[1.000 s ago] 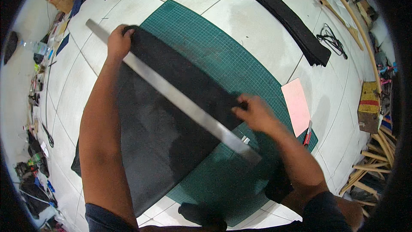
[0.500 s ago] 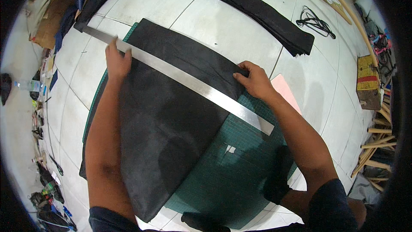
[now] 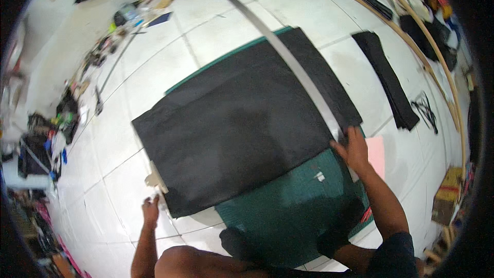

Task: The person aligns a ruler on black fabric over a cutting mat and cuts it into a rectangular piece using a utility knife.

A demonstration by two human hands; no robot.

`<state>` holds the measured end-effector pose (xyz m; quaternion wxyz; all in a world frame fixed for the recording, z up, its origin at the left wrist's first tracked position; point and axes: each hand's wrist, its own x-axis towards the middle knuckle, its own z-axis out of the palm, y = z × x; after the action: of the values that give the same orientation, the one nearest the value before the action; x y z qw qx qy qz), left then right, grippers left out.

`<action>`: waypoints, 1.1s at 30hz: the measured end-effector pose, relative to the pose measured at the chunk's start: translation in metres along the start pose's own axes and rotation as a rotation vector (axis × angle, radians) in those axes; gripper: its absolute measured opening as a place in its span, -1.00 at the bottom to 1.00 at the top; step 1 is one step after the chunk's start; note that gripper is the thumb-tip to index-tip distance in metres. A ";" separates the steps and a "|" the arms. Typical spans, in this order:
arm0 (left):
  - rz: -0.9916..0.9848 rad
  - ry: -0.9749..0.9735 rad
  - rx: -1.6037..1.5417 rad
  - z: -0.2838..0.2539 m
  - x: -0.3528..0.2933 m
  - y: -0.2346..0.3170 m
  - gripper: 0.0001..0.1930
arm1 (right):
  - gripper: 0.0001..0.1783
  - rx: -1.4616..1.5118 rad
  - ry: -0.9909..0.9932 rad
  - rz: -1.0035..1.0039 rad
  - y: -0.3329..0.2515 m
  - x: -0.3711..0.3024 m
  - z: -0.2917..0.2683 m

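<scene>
My right hand [image 3: 356,150] is over the near end of a long metal ruler [image 3: 307,81], thumb on one side and fingers on the other. The ruler lies slantwise across a large folded black cloth [image 3: 231,118], close to its right edge. Beneath the cloth is a green cutting mat [image 3: 288,211], bare at the front. Down at the left, my left hand [image 3: 150,212] is off the cloth with its fingers slightly apart, though blurred. Just beyond its fingertips a small tan piece [image 3: 153,179] of unclear kind lies against the cloth's near left edge.
A narrow folded black strip [image 3: 386,80] and a tangle of black cord [image 3: 425,114] lie on the tiles at right. Pink paper [image 3: 376,155] sticks out beside the mat. A yellow and red box [image 3: 446,195] stands far right. Clutter lines the left wall.
The view has swung to the left. My left hand has left the ruler and moved to the cloth's near left corner. My right hand has shifted from the cloth's edge onto the ruler's end.
</scene>
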<state>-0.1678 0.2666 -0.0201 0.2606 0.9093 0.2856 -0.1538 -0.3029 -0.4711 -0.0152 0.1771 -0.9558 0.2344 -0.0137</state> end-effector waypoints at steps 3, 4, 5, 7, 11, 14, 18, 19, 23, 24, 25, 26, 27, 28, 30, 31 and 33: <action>0.023 -0.104 -0.158 0.025 -0.035 -0.026 -0.22 | -0.25 -0.020 -0.079 0.034 -0.001 -0.033 0.007; 0.079 -0.071 -0.087 0.040 -0.032 -0.041 -0.21 | -0.24 0.010 -0.101 0.059 0.004 -0.035 0.011; 0.187 -0.012 -0.207 0.050 -0.033 -0.048 -0.29 | -0.22 0.037 -0.119 0.092 0.012 -0.034 0.013; 0.075 0.057 -0.371 0.064 -0.038 -0.040 -0.37 | -0.21 0.062 -0.127 0.112 0.020 -0.029 0.009; 0.160 0.190 -0.221 0.077 -0.045 -0.036 -0.54 | -0.21 0.100 -0.106 0.127 0.026 -0.024 0.011; 0.199 0.177 -0.209 0.077 -0.049 -0.021 -0.62 | -0.27 0.207 -0.160 0.205 0.030 -0.021 0.003; 0.034 -0.001 -0.536 0.090 -0.031 -0.046 -0.76 | -0.28 0.095 -0.093 0.149 0.034 -0.014 0.007; 0.100 0.048 -0.450 0.090 -0.040 -0.038 -0.77 | -0.29 0.087 -0.053 0.125 0.034 -0.019 -0.001; 0.099 0.038 -0.475 0.092 -0.048 -0.034 -0.76 | -0.34 0.087 -0.007 0.018 0.019 -0.018 -0.056; 0.105 0.072 -0.458 0.087 -0.048 -0.038 -0.75 | -0.35 0.183 -0.045 0.130 -0.003 -0.018 -0.075; 0.114 0.085 -0.449 0.089 -0.050 -0.039 -0.75 | -0.36 0.156 -0.051 0.117 -0.004 -0.022 -0.100; 0.124 0.091 -0.408 0.093 -0.053 -0.045 -0.73 | -0.37 0.122 -0.057 0.106 -0.002 -0.028 -0.125; 0.139 0.108 -0.367 0.093 -0.053 -0.050 -0.72 | -0.38 0.079 -0.096 0.097 -0.007 -0.033 -0.148; 0.156 0.127 -0.325 0.091 -0.051 -0.049 -0.70 | -0.38 0.038 -0.135 0.089 -0.013 -0.040 -0.168; 0.172 0.131 -0.303 0.088 -0.059 -0.042 -0.72 | -0.43 0.152 -0.201 0.202 -0.016 -0.057 -0.187; 0.186 0.119 -0.340 0.091 -0.059 -0.045 -0.72 | -0.43 0.178 -0.217 0.235 -0.009 -0.071 -0.186; 0.256 0.161 -0.325 0.088 -0.042 -0.059 -0.74 | -0.44 0.204 -0.187 0.198 0.008 -0.089 -0.169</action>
<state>-0.2482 0.2397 -0.0966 0.3975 0.8935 0.2091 0.0019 -0.4042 -0.4938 0.1452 0.2947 -0.9022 0.3073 0.0689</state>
